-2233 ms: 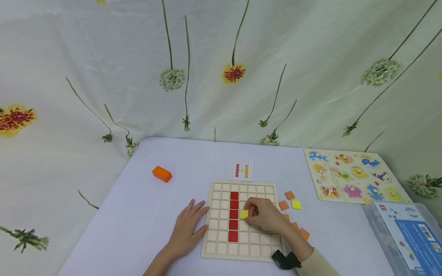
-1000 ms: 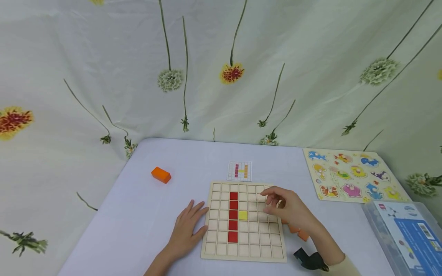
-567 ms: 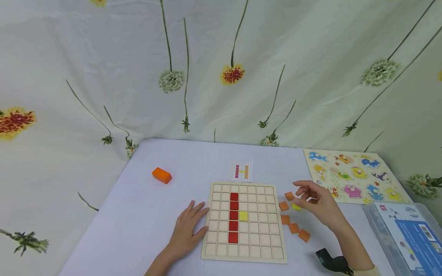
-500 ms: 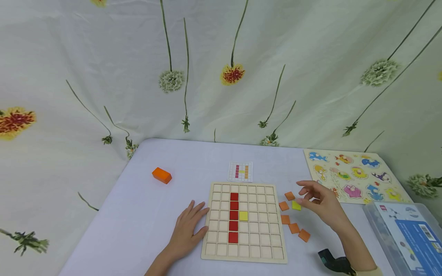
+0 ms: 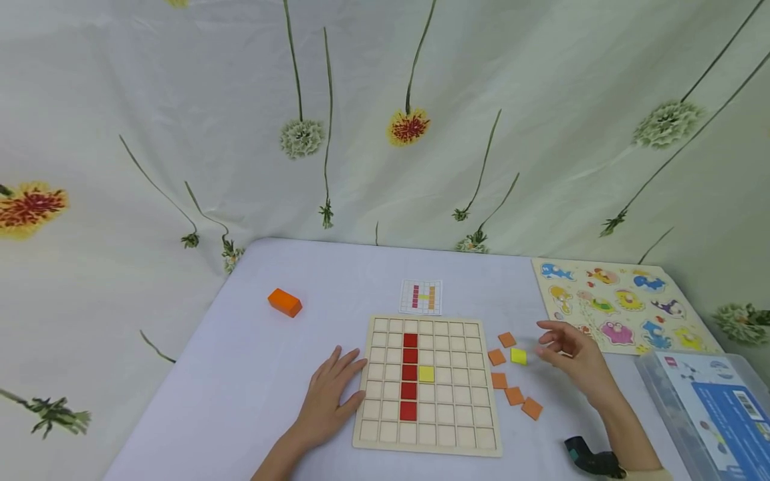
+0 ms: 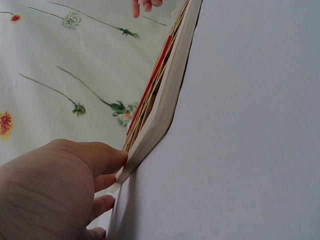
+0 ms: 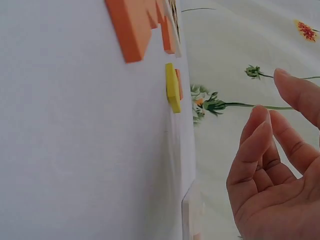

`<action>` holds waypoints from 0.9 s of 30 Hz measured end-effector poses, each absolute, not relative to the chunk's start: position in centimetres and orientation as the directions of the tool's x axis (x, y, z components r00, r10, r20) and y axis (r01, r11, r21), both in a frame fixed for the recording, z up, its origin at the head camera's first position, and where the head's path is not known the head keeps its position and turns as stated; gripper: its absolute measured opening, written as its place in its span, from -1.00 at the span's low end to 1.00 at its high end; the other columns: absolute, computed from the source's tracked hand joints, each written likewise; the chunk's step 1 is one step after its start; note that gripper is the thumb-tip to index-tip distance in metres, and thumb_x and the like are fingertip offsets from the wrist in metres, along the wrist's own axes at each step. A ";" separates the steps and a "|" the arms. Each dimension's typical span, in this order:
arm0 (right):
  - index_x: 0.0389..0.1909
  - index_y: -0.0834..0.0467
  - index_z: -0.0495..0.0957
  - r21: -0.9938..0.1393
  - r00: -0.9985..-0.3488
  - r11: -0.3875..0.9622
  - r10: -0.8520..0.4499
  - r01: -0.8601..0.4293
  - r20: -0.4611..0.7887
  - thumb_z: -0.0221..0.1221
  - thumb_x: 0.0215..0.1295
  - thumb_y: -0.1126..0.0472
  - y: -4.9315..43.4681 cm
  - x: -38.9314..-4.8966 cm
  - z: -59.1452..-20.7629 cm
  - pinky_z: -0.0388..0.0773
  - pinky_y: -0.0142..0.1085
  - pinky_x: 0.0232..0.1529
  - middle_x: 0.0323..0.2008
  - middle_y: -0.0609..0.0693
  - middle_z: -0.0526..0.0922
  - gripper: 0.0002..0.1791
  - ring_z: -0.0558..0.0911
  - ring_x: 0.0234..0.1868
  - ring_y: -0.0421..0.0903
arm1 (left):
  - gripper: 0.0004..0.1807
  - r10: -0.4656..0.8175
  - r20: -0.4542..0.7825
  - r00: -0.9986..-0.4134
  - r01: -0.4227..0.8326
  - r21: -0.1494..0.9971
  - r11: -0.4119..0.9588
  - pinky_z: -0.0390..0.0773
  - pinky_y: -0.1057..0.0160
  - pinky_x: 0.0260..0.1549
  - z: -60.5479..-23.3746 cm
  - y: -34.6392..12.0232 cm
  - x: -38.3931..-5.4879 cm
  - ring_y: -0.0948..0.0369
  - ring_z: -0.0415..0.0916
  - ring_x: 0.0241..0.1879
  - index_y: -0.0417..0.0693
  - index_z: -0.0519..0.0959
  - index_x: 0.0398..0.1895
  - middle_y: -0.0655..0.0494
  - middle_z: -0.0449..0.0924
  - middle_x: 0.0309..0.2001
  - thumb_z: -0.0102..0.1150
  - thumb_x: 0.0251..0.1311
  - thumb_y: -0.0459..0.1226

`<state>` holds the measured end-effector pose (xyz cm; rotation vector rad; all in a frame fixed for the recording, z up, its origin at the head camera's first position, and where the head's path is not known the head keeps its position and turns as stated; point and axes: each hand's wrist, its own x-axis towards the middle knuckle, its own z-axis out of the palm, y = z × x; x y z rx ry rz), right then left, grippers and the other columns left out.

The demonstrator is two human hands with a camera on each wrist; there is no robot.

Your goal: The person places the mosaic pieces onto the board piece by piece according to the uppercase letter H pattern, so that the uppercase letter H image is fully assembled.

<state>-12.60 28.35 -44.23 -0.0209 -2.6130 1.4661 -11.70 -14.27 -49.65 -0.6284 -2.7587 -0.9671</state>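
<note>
A wooden grid board [image 5: 475, 417] lies mid-table, with a column of red square tiles [image 5: 409, 372] in it. Just right of the middle red tile sits one yellow tile [image 5: 426, 374]. My left hand [image 5: 327, 394] rests on the table, its fingers spread straight and touching the board's left edge. Above the table, right of a loose yellow tile [image 5: 519, 357], hovers my right hand [image 5: 574, 357]. Its fingers are loosely bent, thumb and forefinger apart, nothing between them. Several orange tiles [image 5: 514, 396] lie beside the board's right edge; the right wrist view shows the yellow tile [image 7: 172, 89] apart from the hand.
A printed pattern card [image 5: 421, 296] lies behind the board. An orange block [image 5: 285, 302] stands at the back left. To the right are a sea-animal puzzle board [image 5: 607, 304] and a clear plastic box [image 5: 716, 407]. A flowered cloth [image 5: 361, 100] hangs behind the table.
My right hand has let go of a yellow tile in the grid and moved right, past the loose tiles. The left hand stays at the board's edge.
</note>
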 end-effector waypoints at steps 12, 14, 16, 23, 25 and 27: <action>0.21 0.24 0.46 -0.839 -0.997 0.540 0.062 0.070 -0.043 0.30 0.24 0.18 28.8 -13.2 -46.8 0.50 -0.46 -0.31 -0.18 0.10 0.60 -0.47 0.51 -0.33 -0.24 | -0.47 0.331 0.241 -0.913 0.408 0.580 0.705 0.07 -0.33 0.30 -49.4 -14.1 -11.8 -0.20 0.02 0.48 -0.06 0.47 0.28 -0.04 0.36 0.39 0.20 0.20 -0.24; 0.20 0.26 0.47 -0.835 -0.997 0.545 0.050 0.073 -0.055 0.31 0.23 0.20 28.8 -13.3 -47.1 0.50 -0.46 -0.31 -0.19 0.12 0.60 -0.47 0.51 -0.33 -0.25 | -0.47 0.328 0.230 -0.916 0.399 0.582 0.708 0.06 -0.32 0.31 -49.5 -14.1 -11.8 -0.19 0.01 0.49 -0.05 0.47 0.28 -0.04 0.36 0.39 0.20 0.20 -0.24; 0.19 0.26 0.47 -0.831 -0.997 0.550 0.050 0.082 -0.065 0.32 0.22 0.21 28.7 -13.3 -47.2 0.50 -0.46 -0.30 -0.18 0.12 0.60 -0.47 0.51 -0.33 -0.25 | -0.46 0.325 0.219 -0.920 0.390 0.589 0.708 0.05 -0.31 0.32 -49.5 -14.1 -11.8 -0.18 0.00 0.50 -0.06 0.47 0.28 -0.04 0.35 0.40 0.21 0.20 -0.25; 0.17 0.26 0.49 -0.805 -0.996 0.587 0.059 0.093 -0.072 0.35 0.16 0.24 28.2 -13.3 -47.2 0.48 -0.46 -0.31 -0.15 0.11 0.58 -0.46 0.48 -0.32 -0.21 | -0.45 0.323 0.217 -0.921 0.388 0.589 0.709 0.04 -0.29 0.33 -49.9 -14.3 -11.8 -0.17 -0.01 0.50 -0.07 0.47 0.28 -0.05 0.35 0.40 0.23 0.17 -0.26; 0.15 0.26 0.50 -0.789 -0.996 0.608 0.065 0.088 -0.061 0.36 0.15 0.23 28.1 -13.3 -47.4 0.47 -0.46 -0.31 -0.16 0.10 0.58 -0.47 0.48 -0.32 -0.20 | -0.45 0.324 0.218 -0.921 0.389 0.586 0.711 0.03 -0.28 0.33 -50.0 -14.3 -11.8 -0.17 -0.01 0.50 -0.07 0.47 0.28 -0.05 0.34 0.40 0.23 0.17 -0.25; 0.13 0.26 0.52 -0.775 -0.997 0.628 0.068 0.079 -0.047 0.37 0.14 0.23 28.0 -13.3 -47.5 0.47 -0.46 -0.32 -0.18 0.08 0.58 -0.48 0.47 -0.32 -0.20 | -0.45 0.325 0.219 -0.920 0.390 0.585 0.711 0.03 -0.28 0.33 -50.0 -14.3 -11.8 -0.17 -0.01 0.50 -0.07 0.47 0.28 -0.05 0.34 0.40 0.23 0.17 -0.25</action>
